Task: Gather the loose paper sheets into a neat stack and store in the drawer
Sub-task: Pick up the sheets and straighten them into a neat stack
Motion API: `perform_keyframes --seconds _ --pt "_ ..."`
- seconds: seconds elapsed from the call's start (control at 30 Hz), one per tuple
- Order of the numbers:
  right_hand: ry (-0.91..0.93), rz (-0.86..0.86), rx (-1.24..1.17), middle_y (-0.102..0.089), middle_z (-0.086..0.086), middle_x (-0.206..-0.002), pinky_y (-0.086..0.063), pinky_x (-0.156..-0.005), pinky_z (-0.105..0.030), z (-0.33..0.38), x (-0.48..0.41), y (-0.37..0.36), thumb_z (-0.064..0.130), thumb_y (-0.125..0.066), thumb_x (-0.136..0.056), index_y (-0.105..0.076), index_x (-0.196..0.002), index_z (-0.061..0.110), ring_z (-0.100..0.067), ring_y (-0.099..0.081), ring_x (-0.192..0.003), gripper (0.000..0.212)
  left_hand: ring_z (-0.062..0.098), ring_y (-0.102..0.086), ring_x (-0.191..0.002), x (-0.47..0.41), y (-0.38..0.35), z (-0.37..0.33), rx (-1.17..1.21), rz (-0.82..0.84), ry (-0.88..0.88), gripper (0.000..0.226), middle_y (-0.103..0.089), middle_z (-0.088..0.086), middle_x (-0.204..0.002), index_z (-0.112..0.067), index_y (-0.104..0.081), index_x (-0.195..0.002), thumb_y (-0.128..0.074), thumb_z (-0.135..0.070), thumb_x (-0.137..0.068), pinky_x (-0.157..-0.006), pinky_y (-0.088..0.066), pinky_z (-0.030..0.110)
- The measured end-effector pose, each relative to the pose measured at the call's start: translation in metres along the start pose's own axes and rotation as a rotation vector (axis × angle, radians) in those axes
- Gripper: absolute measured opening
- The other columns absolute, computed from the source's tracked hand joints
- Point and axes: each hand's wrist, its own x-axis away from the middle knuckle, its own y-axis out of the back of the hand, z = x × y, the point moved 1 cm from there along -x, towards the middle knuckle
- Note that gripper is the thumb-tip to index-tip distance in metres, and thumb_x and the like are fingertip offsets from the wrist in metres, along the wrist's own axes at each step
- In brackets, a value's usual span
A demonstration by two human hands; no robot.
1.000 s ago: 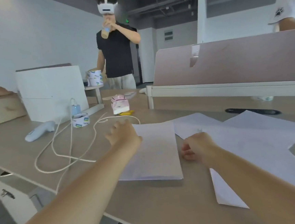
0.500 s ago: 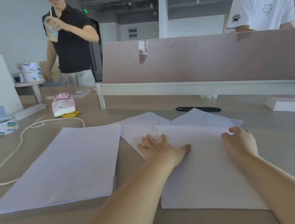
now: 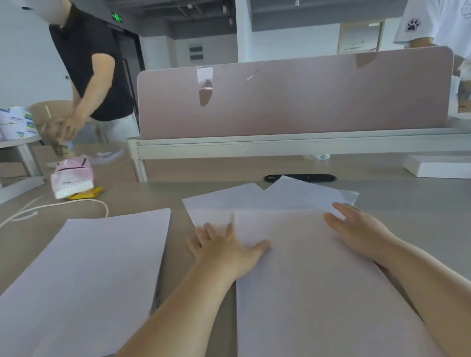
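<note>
Several white paper sheets lie on the wooden desk [image 3: 431, 218]. The top sheet [image 3: 310, 300] lies straight in front of me, over two skewed sheets [image 3: 230, 201] whose corners stick out behind it. A separate small stack of sheets [image 3: 75, 286] rests to the left. My left hand [image 3: 223, 250] lies flat, fingers spread, on the left edge of the top sheet. My right hand [image 3: 358, 227] presses flat on its far right part. No drawer is in view.
A pink desk divider [image 3: 293, 99] closes the back of the desk, with a black cable slot [image 3: 302, 178] before it. A white cord [image 3: 60, 205], a pink tissue pack [image 3: 70, 178] and tape rolls [image 3: 13, 126] sit left. Two people stand behind, left and right.
My view swung right from the left stack to the skewed sheets. Both hands moved onto the top sheet and flattened. The person at the left lowered a cup toward the desk.
</note>
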Motion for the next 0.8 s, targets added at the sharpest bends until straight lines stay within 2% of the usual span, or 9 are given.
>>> perform_keyframes --seconds 0.1,0.2,0.27,0.33,0.43,0.53,0.63,0.7,0.8 --pt "0.026 0.034 0.037 -0.056 0.002 -0.132 -0.035 -0.101 -0.039 0.0 0.003 -0.003 0.056 -0.033 -0.09 -0.054 -0.125 0.023 -0.031 -0.045 -0.129 0.052 0.032 -0.008 -0.147 0.003 0.0 -0.002 0.003 0.004 -0.055 0.101 -0.016 0.011 -0.16 -0.025 -0.009 -0.153 -0.033 -0.081 -0.073 -0.116 -0.009 0.051" --pt "-0.025 -0.131 -0.118 -0.064 -0.003 -0.122 -0.041 -0.082 -0.031 -0.003 0.007 0.006 0.047 -0.043 -0.092 -0.062 -0.12 0.017 -0.026 -0.057 -0.11 0.045 0.026 -0.031 -0.139 0.006 0.004 -0.002 0.18 -0.034 -0.207 0.086 -0.044 -0.002 -0.144 -0.026 -0.027 -0.147 -0.051 -0.067 -0.075 -0.11 -0.03 0.043" --pt "-0.069 -0.229 -0.175 -0.065 -0.009 -0.116 -0.041 -0.077 -0.033 -0.005 0.008 0.012 0.039 -0.043 -0.092 -0.064 -0.113 0.014 -0.028 -0.058 -0.099 0.039 0.02 -0.039 -0.131 0.006 0.004 0.001 0.304 -0.015 -0.307 0.078 -0.051 -0.008 -0.134 -0.03 -0.036 -0.142 -0.058 -0.059 -0.072 -0.105 -0.039 0.039" --pt "-0.086 -0.169 -0.08 -0.057 -0.006 -0.126 -0.036 -0.079 -0.032 -0.007 0.008 0.013 0.042 -0.036 -0.091 -0.059 -0.121 0.018 -0.03 -0.053 -0.113 0.044 0.017 -0.042 -0.126 0.007 0.004 0.002 0.315 0.006 -0.357 0.074 -0.049 -0.01 -0.127 -0.032 -0.037 -0.14 -0.061 -0.055 -0.074 -0.102 -0.041 0.038" --pt "0.014 0.057 0.255 -0.053 0.001 -0.124 -0.032 -0.097 -0.036 -0.008 0.008 0.01 0.053 -0.022 -0.088 -0.054 -0.119 0.029 -0.025 -0.042 -0.129 0.051 0.02 -0.028 -0.137 0.01 0.004 0.002 0.298 0.008 -0.35 0.08 -0.035 -0.005 -0.146 -0.029 -0.019 -0.149 -0.058 -0.051 -0.084 -0.111 -0.03 0.039" --pt "0.013 0.09 0.262 -0.039 0.001 -0.149 -0.024 -0.11 -0.036 -0.009 0.008 0.014 0.053 -0.03 -0.094 -0.044 -0.139 0.029 -0.021 -0.03 -0.14 0.052 0.024 -0.021 -0.142 0.01 0.001 0.001 0.176 -0.036 -0.292 0.077 -0.029 -0.001 -0.154 -0.027 -0.011 -0.151 -0.046 -0.055 -0.088 -0.114 -0.018 0.04" --pt "0.014 0.061 0.131 -0.046 0.002 -0.144 -0.035 -0.1 -0.033 -0.01 0.013 0.017 0.051 -0.042 -0.091 -0.051 -0.135 0.029 -0.024 -0.045 -0.13 0.05 0.027 -0.039 -0.132 0.005 -0.001 0.006 0.232 -0.047 -0.24 0.064 -0.044 0.001 -0.144 -0.029 -0.027 -0.141 -0.048 -0.054 -0.086 -0.108 -0.032 0.04" --pt "-0.01 -0.071 -0.125 -0.063 0.001 -0.117 -0.042 -0.084 -0.03 -0.008 0.019 0.02 0.04 -0.052 -0.089 -0.065 -0.116 0.025 -0.022 -0.058 -0.104 0.034 0.027 -0.048 -0.123 0.002 0.001 0.008 0.277 -0.08 -0.212 0.06 -0.052 0.001 -0.136 -0.032 -0.031 -0.141 -0.051 -0.049 -0.086 -0.099 -0.043 0.041" --pt "-0.307 -0.344 -0.571 -0.059 -0.01 -0.081 -0.039 -0.067 -0.03 -0.014 0.012 0.031 0.016 -0.052 -0.084 -0.067 -0.088 0.006 -0.028 -0.054 -0.074 0.019 0.026 -0.048 -0.125 0.003 0.007 0.008 0.162 -0.185 -0.151 0.06 -0.053 0.005 -0.136 -0.027 -0.031 -0.147 -0.05 -0.039 -0.091 -0.097 -0.045 0.038"
